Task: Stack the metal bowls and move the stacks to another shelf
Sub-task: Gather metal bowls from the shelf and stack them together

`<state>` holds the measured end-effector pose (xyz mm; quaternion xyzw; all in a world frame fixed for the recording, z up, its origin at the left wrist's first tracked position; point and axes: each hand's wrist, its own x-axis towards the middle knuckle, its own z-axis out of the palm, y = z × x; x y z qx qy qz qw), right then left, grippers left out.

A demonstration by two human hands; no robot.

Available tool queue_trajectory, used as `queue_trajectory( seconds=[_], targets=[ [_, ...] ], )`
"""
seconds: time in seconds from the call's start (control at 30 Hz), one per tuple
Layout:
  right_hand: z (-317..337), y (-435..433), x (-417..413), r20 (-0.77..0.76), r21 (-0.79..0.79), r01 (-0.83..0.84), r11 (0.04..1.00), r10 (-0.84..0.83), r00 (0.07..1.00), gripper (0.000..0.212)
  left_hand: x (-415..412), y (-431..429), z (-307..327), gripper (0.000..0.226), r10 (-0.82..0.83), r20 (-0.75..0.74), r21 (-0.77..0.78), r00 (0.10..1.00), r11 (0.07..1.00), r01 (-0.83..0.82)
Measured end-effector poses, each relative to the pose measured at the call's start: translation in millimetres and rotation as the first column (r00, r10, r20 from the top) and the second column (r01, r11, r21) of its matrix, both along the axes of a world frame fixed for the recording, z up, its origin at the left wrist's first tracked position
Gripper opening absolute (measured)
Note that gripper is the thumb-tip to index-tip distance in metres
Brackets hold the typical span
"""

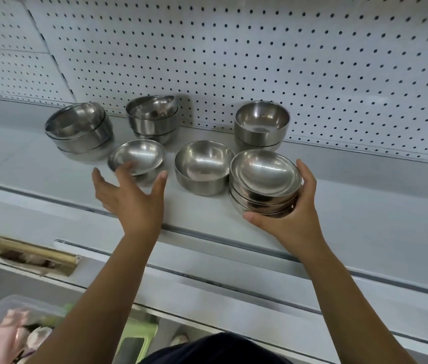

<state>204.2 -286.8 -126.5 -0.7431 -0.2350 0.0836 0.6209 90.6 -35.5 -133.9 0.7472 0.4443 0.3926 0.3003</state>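
Metal bowls stand on a white shelf [365, 206]. My right hand [290, 219] grips a stack of bowls [265, 179] at the front right, thumb below and fingers round its right side. My left hand [129, 195] is spread open just in front of a small tilted stack of bowls [136, 158], with fingertips at its rim. Between the two sits a single bowl [202, 166]. Behind are three more stacks: back left [79, 127], back middle [152, 116] and back right [261, 124].
A white pegboard wall [260, 61] backs the shelf. Below the front lip lies a lower shelf [207, 279]. At the bottom left are a clear plastic bin [5, 329] with pink items, a green basket [139, 340] and an open cardboard box [29, 256].
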Motion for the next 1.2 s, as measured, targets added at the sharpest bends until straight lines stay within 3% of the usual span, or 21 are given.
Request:
queue_trajectory(
  seconds=[0.1,0.3,0.5,0.67,0.9,1.07,1.2],
  targets=[
    [0.0,-1.5,-0.7,-0.009,-0.003,-0.016,1.000,0.016,1.000,0.131,1.3,17.9,-1.9,0.064,-0.011,-0.002,-0.051,1.000,0.999,0.011],
    [-2.3,-3.0,1.1,0.003,-0.004,-0.057,0.998,0.057,0.998,0.129,-2.5,18.5,4.6,0.044,0.005,0.064,-0.037,0.998,0.999,-0.003],
    [-5.5,-4.1,4.0,0.037,-0.010,-0.084,0.996,0.084,0.996,0.126,-12.6,-18.8,31.2,0.040,0.021,0.256,0.048,0.967,0.998,-0.035],
    [-5.8,-4.4,5.8,0.040,0.002,-0.097,0.995,0.097,0.995,0.129,-15.9,-64.2,64.1,0.036,-0.212,0.366,0.060,0.906,0.977,0.204],
    [-6.4,-3.7,5.9,0.072,0.018,-0.114,0.993,0.112,0.991,0.124,2.6,-100.2,76.5,0.037,-0.589,0.238,0.051,0.772,0.801,0.596],
    [-4.9,-3.3,7.0,0.060,0.028,-0.116,0.993,0.114,0.992,0.122,16.5,-101.5,68.4,0.041,-0.663,0.086,0.006,0.744,0.747,0.665],
    [-6.4,-3.3,7.3,0.054,0.025,-0.107,0.994,0.105,0.993,0.124,17.7,-98.0,63.9,0.044,-0.677,0.058,-0.044,0.734,0.733,0.679]
  ],
)
